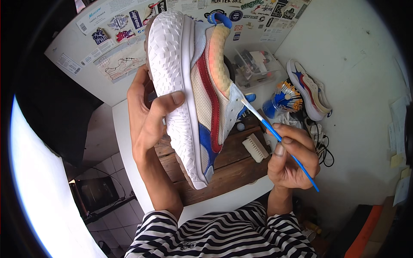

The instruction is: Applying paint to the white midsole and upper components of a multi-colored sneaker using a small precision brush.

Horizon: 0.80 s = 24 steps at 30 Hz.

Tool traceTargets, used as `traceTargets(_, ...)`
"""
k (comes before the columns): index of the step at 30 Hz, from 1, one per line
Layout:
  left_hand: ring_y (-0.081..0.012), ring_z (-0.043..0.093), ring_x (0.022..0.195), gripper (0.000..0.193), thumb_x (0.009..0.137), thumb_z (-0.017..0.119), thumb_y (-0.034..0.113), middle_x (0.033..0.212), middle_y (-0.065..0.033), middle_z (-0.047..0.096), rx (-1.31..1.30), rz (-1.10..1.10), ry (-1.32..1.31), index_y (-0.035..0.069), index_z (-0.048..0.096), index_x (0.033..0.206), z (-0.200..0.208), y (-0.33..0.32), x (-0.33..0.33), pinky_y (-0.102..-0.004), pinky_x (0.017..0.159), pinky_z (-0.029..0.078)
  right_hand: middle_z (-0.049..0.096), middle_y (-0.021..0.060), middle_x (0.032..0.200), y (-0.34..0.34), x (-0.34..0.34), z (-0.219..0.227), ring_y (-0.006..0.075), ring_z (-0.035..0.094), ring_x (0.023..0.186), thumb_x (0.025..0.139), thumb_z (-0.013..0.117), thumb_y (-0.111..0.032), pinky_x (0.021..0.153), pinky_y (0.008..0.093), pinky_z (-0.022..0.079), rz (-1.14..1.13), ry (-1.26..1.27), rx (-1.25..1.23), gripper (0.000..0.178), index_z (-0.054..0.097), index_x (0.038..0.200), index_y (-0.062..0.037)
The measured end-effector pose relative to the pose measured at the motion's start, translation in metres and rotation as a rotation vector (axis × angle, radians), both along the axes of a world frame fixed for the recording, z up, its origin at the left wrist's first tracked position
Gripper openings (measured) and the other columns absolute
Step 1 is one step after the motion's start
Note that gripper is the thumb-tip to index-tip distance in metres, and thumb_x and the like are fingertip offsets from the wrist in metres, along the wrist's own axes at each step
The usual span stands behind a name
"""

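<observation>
My left hand (148, 114) grips a sneaker (204, 94) by its thick white sole, thumb on the sidewall and fingers behind. The shoe is held up on its side, toe toward me. Its upper is cream mesh with a dark red stripe, blue patches and a peach-tinted collar. Between the thumb and fingers of my right hand (294, 157) is a thin blue paintbrush (282, 139). The brush's pale tip meets or nearly meets the light grey eyelet panel; I cannot tell whether it touches.
Below the shoe lies a dark wooden board (228, 180) with a scrub brush (255, 148) on it. Beyond are a blue cup of brushes (284, 101), a clear plastic box (254, 64), the other sneaker (307, 90) and black cables (327, 152). Stickers cover the back wall (116, 43).
</observation>
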<state>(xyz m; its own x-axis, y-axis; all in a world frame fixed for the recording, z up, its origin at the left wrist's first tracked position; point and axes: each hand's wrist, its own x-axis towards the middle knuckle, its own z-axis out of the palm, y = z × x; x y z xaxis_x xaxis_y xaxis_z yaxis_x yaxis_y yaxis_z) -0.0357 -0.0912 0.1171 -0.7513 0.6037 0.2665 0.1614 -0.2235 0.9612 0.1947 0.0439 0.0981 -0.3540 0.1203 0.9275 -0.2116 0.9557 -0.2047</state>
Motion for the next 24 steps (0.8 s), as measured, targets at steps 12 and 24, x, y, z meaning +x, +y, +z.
traceTargets(12, -0.028, 0.068, 0.09, 0.082, 0.065, 0.071, 0.029, 0.107, -0.0247, 0.069, -0.039, 0.0, -0.08, -0.015, 0.054, 0.132, 0.0, 0.001, -0.003, -0.0358, 0.083, 0.054, 0.071, 0.0287, 0.101, -0.002, -0.001, 0.003, 0.034, 0.075, 0.084, 0.099, 0.064, -0.002, 0.071, 0.0396, 0.066, -0.02, -0.019, 0.047, 0.018, 0.055, 0.112, 0.006)
traceTargets(24, -0.0268, 0.068, 0.089, 0.08, 0.065, 0.072, 0.029, 0.106, -0.0242, 0.069, -0.03, 0.008, -0.054, -0.013, 0.055, 0.132, 0.003, 0.001, 0.002, -0.0357, 0.082, 0.053, 0.072, 0.0262, 0.102, -0.001, -0.007, 0.005, 0.0333, 0.076, 0.085, 0.095, 0.067, 0.002, 0.069, 0.0383, 0.066, 0.003, 0.028, 0.036, 0.02, 0.057, 0.112, 0.0049)
